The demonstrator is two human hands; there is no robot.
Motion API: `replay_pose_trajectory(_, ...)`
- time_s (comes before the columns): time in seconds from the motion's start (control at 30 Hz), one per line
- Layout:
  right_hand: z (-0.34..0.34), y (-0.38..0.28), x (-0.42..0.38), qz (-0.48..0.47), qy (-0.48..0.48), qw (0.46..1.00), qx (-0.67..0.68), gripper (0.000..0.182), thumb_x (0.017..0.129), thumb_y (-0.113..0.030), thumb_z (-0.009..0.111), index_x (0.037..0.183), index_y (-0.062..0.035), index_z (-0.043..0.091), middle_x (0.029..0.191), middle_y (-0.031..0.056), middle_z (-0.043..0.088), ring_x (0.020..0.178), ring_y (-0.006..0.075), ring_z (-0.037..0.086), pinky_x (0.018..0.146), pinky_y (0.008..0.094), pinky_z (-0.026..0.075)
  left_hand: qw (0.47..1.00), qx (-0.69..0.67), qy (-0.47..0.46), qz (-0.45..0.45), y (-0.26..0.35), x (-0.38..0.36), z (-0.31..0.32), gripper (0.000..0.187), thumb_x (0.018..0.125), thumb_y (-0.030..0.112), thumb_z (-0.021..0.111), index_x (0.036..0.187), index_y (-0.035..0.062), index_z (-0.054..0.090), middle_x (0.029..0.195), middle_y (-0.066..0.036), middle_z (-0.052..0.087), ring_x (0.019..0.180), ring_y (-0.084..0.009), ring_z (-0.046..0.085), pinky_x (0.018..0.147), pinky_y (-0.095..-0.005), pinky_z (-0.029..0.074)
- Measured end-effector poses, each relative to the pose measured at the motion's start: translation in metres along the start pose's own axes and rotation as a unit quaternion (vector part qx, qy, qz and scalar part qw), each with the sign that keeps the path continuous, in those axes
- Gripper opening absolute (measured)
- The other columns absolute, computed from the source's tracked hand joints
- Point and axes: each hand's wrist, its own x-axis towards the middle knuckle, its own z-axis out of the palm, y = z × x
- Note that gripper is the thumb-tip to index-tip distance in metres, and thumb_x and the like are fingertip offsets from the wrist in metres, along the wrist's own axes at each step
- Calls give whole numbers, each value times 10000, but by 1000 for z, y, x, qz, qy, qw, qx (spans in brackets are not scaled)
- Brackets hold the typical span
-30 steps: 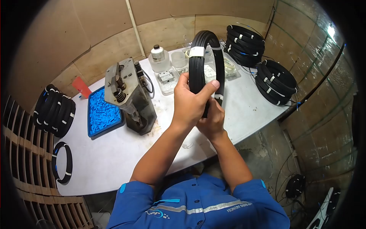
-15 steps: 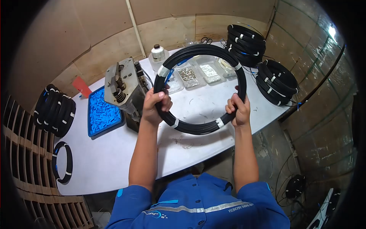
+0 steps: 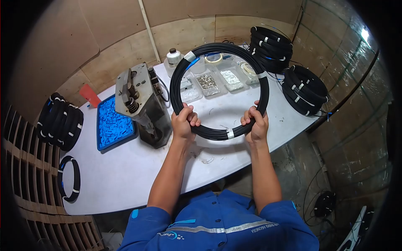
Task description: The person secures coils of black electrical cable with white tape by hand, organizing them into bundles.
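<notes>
Left hand (image 3: 183,122) and right hand (image 3: 256,124) grip the coil (image 3: 178,79) low, opposite sides, apparently keeping it upright.

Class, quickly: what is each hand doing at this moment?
Left hand: closed around the lower left of the black cable coil.
Right hand: closed around the coil's lower right.

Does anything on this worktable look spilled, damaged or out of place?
The white tabletop shows dark scuffs below the held coil, odd against the pale surface, though perhaps just wear. Nothing else clearly stands out.
</notes>
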Motion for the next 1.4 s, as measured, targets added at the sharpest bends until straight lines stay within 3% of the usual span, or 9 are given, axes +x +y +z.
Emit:
replay_pose_trajectory(0.17,-5,-5,2,32,2,997,70,65,932,-153,559,935,-106,515,683,-5,450,546,127,464,557,319,453,998,38,-40,7,13,-6,6,162,865,58,575,826,137,439,572,26,352,442,-96,365,449,-285,368)
replay_pose_trajectory(0.23,-22,-5,7,85,-112,982,129,94,934,-176,578,922,-126,500,636,-22,415,522,110,427,527,295,421,998,48,-49,12,16,-5,7,126,878,73,571,854,137,465,578,32,350,445,-89,353,449,-278,352)
replay_pose_trajectory(0.3,-19,-4,6,70,-113,982,132,97,929,-175,576,893,-138,494,585,-35,385,487,95,385,485,268,382,997,57,-56,21,18,-5,11,91,891,89,567,882,137,490,585,37,349,448,-82,342,449,-271,337)
replay_pose_trajectory(0.47,-5,-6,-1,28,-76,982,172,128,904,-104,527,807,-131,448,557,-37,366,462,77,359,442,243,366,999,14,7,49,7,-11,31,162,904,159,621,1026,95,536,647,12,435,550,-129,455,591,-311,463)
replay_pose_trajectory(0.5,-2,-4,-1,28,-76,982,172,128,904,-104,527,807,-131,448,557,-37,366,462,77,359,442,243,366,1000,11,11,16,-2,-13,33,135,909,174,623,986,123,525,645,10,441,578,-150,482,655,-354,495)
replay_pose_trajectory(0.6,2,-1,-2,13,-69,979,189,139,893,-117,521,782,-129,439,560,-39,370,464,81,362,453,243,369,996,-85,9,-32,-14,-16,32,148,864,83,592,889,117,450,633,-9,410,511,-154,427,589,-374,473)
replay_pose_trajectory(1.0,-15,0,9,61,-53,978,194,69,900,-136,546,860,-132,490,608,-26,390,489,100,375,494,273,380,995,41,-54,77,-1,-34,40,111,808,15,528,840,73,440,570,-11,362,457,-127,388,494,-322,397)
replay_pose_trajectory(1.2,17,-23,-16,-27,-101,990,92,88,873,-61,543,916,-108,482,629,-3,412,503,117,403,507,295,408,985,-140,-88,-41,-5,-5,13,78,861,98,492,808,155,480,535,40,327,431,-92,315,473,-283,350)
replay_pose_trajectory(1.4,15,-28,-17,-25,-186,979,78,122,887,-39,555,977,-85,486,660,19,451,541,142,472,559,332,455,977,-173,-125,-30,-8,-6,4,76,874,118,498,806,153,492,527,40,330,427,-90,321,468,-285,348)
